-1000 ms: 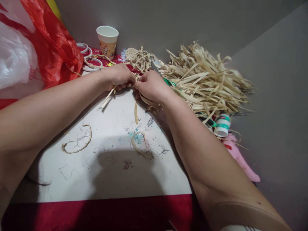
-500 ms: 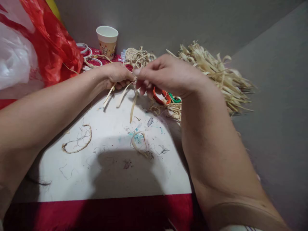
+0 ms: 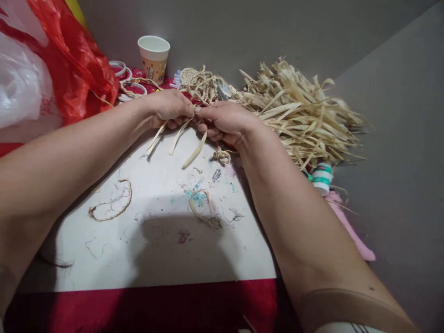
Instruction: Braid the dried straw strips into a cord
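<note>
My left hand (image 3: 173, 107) and my right hand (image 3: 224, 119) meet at the far side of the white board, fingertips nearly touching. Both are closed in a pinch on pale dry fibre strips (image 3: 195, 150), whose flat ends hang below the fingers. Two strips come down from under my left hand, and another hangs below my right. Where the strips join between the fingertips is mostly hidden. Just behind the hands lies a coiled braided cord (image 3: 199, 83). A small knot of cord (image 3: 222, 156) sits below my right hand.
A paper cup (image 3: 154, 60) and white rings (image 3: 133, 90) stand behind my left arm. Red and clear plastic bags (image 3: 79, 60) fill the left. At right lie a large bundle of dry strips (image 3: 312, 115), a white-green spool (image 3: 322, 178) and pink cloth (image 3: 350, 226). Cord scraps (image 3: 130, 196) litter the board (image 3: 104, 263).
My right hand and forearm have come down and left, uncovering more of the bundle, the spool and the pink cloth. The right strip now slants leftward. My left hand has hardly moved.
</note>
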Available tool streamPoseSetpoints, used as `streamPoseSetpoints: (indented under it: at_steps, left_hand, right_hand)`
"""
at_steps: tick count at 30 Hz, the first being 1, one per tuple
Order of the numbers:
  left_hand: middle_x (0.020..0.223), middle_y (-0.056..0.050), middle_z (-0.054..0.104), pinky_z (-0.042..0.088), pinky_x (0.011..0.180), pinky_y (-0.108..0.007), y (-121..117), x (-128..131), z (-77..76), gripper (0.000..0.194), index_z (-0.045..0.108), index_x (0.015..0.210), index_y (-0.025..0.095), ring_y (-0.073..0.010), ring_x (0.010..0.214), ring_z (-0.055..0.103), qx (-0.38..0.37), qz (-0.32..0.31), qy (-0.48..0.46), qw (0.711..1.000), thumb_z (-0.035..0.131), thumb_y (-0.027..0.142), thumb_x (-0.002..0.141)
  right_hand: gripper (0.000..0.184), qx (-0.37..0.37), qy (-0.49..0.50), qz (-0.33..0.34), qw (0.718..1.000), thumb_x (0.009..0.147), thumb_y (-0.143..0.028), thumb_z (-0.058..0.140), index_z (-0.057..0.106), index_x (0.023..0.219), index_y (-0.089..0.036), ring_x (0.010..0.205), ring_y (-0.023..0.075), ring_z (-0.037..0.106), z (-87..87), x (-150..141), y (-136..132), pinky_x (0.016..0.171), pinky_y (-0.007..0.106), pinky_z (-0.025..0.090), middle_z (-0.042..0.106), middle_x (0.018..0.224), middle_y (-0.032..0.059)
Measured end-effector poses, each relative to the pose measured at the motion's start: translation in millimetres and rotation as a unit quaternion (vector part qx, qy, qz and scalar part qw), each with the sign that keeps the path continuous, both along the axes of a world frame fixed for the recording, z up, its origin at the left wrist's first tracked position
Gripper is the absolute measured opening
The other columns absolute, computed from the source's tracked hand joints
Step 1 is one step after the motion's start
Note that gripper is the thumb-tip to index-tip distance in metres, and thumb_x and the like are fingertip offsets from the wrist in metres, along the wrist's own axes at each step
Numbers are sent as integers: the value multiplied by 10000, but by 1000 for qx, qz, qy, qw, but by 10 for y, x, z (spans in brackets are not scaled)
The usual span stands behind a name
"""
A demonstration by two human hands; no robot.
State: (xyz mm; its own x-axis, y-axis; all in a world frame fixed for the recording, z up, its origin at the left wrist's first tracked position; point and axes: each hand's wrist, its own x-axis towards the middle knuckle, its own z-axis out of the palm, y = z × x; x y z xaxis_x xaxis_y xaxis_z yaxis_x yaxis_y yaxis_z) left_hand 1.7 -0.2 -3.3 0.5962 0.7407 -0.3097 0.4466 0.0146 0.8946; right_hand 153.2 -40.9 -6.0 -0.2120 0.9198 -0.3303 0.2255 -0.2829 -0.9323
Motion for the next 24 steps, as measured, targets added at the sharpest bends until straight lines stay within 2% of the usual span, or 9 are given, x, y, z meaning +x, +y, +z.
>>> streamPoseSetpoints:
  at_steps: [4, 10, 17, 20, 24]
  left_hand:
    - [491, 69, 363, 121, 543, -254, -1, -3, 12, 131, 543, 811, 78, -8, 491, 202, -4, -15, 9, 1000, 449, 134, 884]
    - [500, 53, 385, 141, 527, -248, -31, -26, 58, 122, 544, 794, 101, -23, 483, 230, 32, -26, 15, 999, 459, 126, 878]
    - [608, -4, 507, 242, 555, -234, -3, -22, 42, 128, 646, 845, 96, -45, 530, 354, 144, -37, 61, 987, 546, 171, 820]
    - [653, -16, 548, 268, 584, -229, -8, -31, 88, 172, 674, 890, 94, -54, 566, 379, 161, -54, 85, 982, 551, 177, 804]
    - [611, -1, 524, 267, 626, -231, -53, -45, 196, 197, 693, 835, 83, -69, 621, 409, 235, -20, 185, 954, 600, 235, 751]
  right_hand:
    - [238, -21, -12, 14, 1000, 866, -256, 527, 507, 650, -159, 298, 26, 255, -10, 42, 27, 286, 176, 139, 420, 426, -37]
    - [243, -54, -15, 2, 998, 838, -249, 567, 502, 622, -159, 293, 17, 237, 39, 34, -2, 287, 174, 119, 416, 430, -32]
    - [257, -24, 1, -7, 1000, 811, -135, 492, 444, 561, -168, 283, 15, 216, 4, 14, 22, 288, 164, 108, 380, 395, -44]
    - [269, -7, -35, -28, 999, 802, -121, 453, 437, 537, -167, 269, 19, 221, -8, -28, 24, 287, 170, 106, 385, 383, -39]
    - [282, 6, -99, -55, 994, 805, -135, 441, 438, 526, -172, 257, 33, 243, -12, -94, 17, 284, 187, 129, 382, 366, -35]
